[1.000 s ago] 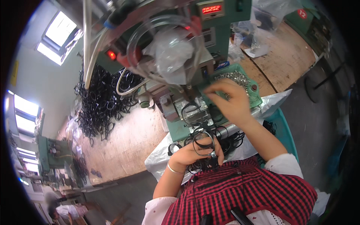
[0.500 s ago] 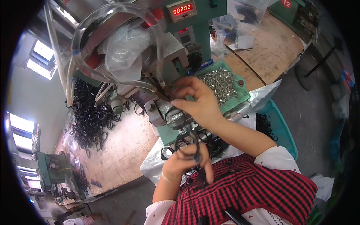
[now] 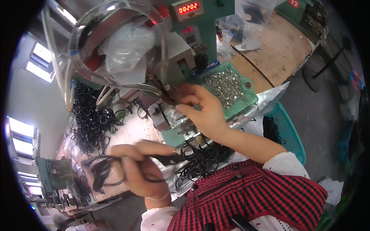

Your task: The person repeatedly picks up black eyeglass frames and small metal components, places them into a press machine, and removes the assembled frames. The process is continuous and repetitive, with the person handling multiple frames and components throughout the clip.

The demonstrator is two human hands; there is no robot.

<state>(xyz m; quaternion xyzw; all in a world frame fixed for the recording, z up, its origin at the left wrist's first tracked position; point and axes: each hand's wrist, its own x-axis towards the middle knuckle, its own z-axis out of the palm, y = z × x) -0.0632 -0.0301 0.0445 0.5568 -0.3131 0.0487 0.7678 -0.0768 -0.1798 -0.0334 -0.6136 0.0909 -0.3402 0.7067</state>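
Observation:
My left hand (image 3: pixel 144 169) is closed round black looped straps (image 3: pixel 102 175), which dangle out past its fingers over the table's front edge. Motion blurs both the hand and the straps. At the machine (image 3: pixel 181 57), my right hand (image 3: pixel 206 113) has its thumb and fingertips bent in by the metal working head. Whatever those fingertips pinch is too small or hidden to make out. Just below the head, more black straps (image 3: pixel 200 156) lie heaped on silvery sheeting.
A green tray (image 3: pixel 250 96) of small metal pieces stands right of the machine. A large heap of black straps (image 3: pixel 90 119) covers the table (image 3: pixel 127 133) at left. A turquoise basket (image 3: pixel 295 133) with black pieces is at right. Clear tubing (image 3: pixel 73 50) loops above.
My left hand has swung left from beneath the machine head, carrying black straps. A black loop that was at my right fingertips is no longer there; that hand stays nearly in place.

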